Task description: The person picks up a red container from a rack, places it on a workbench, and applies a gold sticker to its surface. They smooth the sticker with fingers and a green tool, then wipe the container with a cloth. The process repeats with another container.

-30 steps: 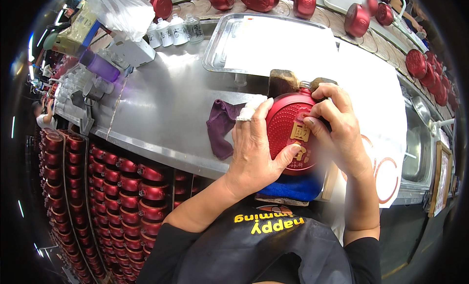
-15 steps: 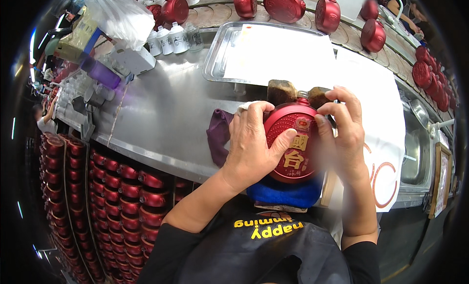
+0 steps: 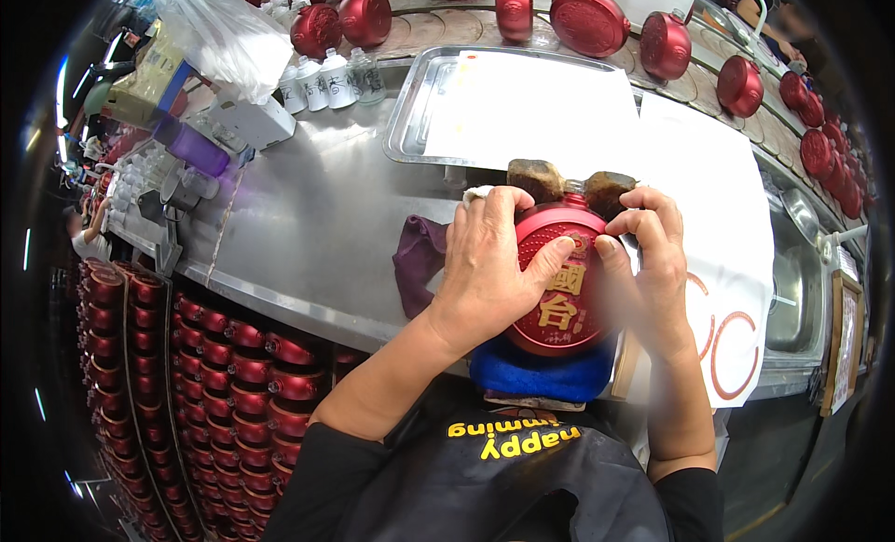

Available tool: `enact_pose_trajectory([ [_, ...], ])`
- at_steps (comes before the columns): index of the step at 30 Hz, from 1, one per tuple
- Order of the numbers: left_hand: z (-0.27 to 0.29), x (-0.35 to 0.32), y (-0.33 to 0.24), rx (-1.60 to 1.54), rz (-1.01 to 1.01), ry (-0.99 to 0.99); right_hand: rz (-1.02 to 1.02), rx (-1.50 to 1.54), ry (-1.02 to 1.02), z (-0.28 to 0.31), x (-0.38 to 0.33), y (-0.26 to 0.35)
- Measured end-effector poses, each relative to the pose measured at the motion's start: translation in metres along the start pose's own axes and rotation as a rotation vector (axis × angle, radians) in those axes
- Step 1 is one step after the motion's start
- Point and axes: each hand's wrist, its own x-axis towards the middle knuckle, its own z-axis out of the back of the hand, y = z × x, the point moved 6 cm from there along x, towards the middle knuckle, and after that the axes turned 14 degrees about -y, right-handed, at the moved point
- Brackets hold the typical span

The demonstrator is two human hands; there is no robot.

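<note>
A round, flat red bottle (image 3: 571, 323) with raised gold characters and a dotted face leans back in front of me, its neck toward two worn brown blocks (image 3: 536, 180). Its lower edge meets a blue cloth pad (image 3: 541, 374). My left hand (image 3: 492, 267) grips the bottle's left side, fingers behind the rim and thumb lying across the upper face. At the upper right rim is my right hand (image 3: 657, 262), fingers bent and thumb pressed close to the edge. Part of that hand is blurred, and whether it pinches a thin strip there cannot be made out.
Behind the blocks lies a metal tray (image 3: 407, 137) with white sheets. Curved reddish strips (image 3: 736, 356) rest on white paper at the right. A purple cloth (image 3: 419, 267) is left of my hand. Red bottles (image 3: 589, 22) stand on a conveyor; more fill racks (image 3: 247, 393) at lower left.
The bottles on the conveyor have shifted to the right. My left thumb has slid up the bottle's face, over the small emblem. My right hand has moved slightly lower; the bottle sits a little lower too.
</note>
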Motion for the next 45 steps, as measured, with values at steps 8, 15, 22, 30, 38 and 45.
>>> enact_pose_trajectory([
  [8, -0.002, 0.001, 0.002, -0.032, -0.040, -0.023, 0.069, 0.005, -0.046, 0.009, -0.001, -0.001],
  [15, 0.009, -0.012, 0.007, -0.440, -0.137, -0.025, 0.342, 0.038, 0.415, 0.005, 0.044, 0.034],
  [22, 0.007, -0.007, -0.007, -0.091, -0.666, 0.099, 0.691, 0.081, 0.410, 0.018, -0.032, 0.074],
  [30, 0.015, -0.101, -0.021, 0.048, -0.782, 0.012, 0.401, -0.123, 0.009, 0.035, 0.001, 0.040],
  [38, 0.013, -0.119, 0.020, -0.113, -0.273, -0.176, 0.400, -0.046, 0.105, -0.001, 0.041, 0.082],
  [45, 0.009, -0.115, 0.026, -0.173, -0.282, -0.209, 0.442, -0.005, 0.242, 0.020, -0.020, 0.050],
])
